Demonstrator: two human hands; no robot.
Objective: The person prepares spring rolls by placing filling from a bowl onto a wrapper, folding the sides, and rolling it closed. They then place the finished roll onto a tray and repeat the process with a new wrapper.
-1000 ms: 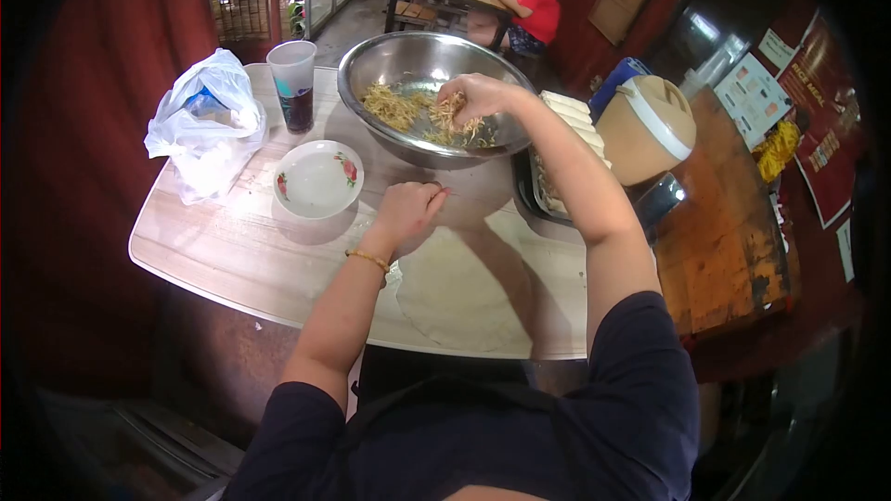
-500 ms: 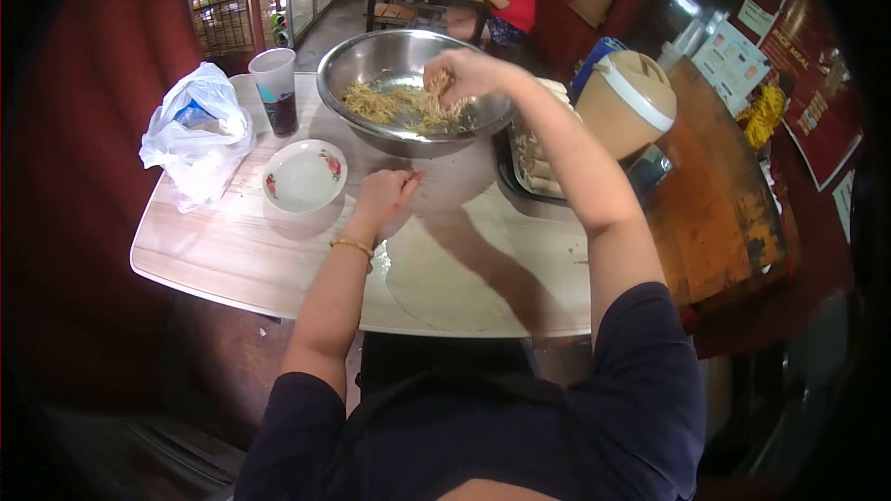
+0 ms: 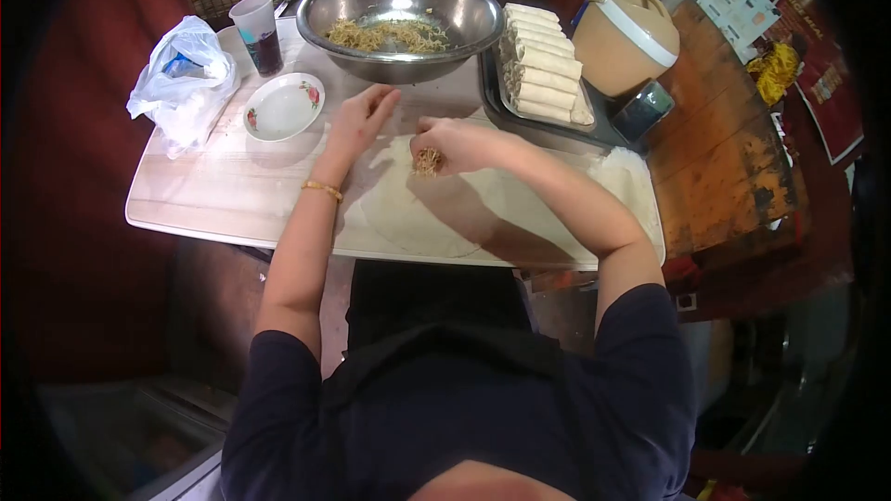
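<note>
My right hand (image 3: 459,145) is closed round a clump of shredded, brownish filling (image 3: 428,162). It is held over a thin round wrapper (image 3: 413,213) that lies flat on the table. My left hand (image 3: 360,119) is empty, fingers loosely stretched out, just beyond the wrapper's far left side. Beyond both hands stands a large steel bowl (image 3: 473,37) with more shredded filling (image 3: 385,35) in its bottom. To the right, rolled wrappers (image 3: 548,63) are stacked on a dark tray (image 3: 492,97).
On the left of the table (image 3: 176,195) are a white plastic bag (image 3: 186,83), a cup of dark liquid (image 3: 258,32) and a flowered bowl (image 3: 283,109). A beige jug (image 3: 626,37), a dark glass (image 3: 642,111) and a pale wrapper stack (image 3: 626,181) are at right.
My right hand has come out of the steel bowl with the filling and moved down over the wrapper. My left hand has lifted slightly. The view has tilted downward.
</note>
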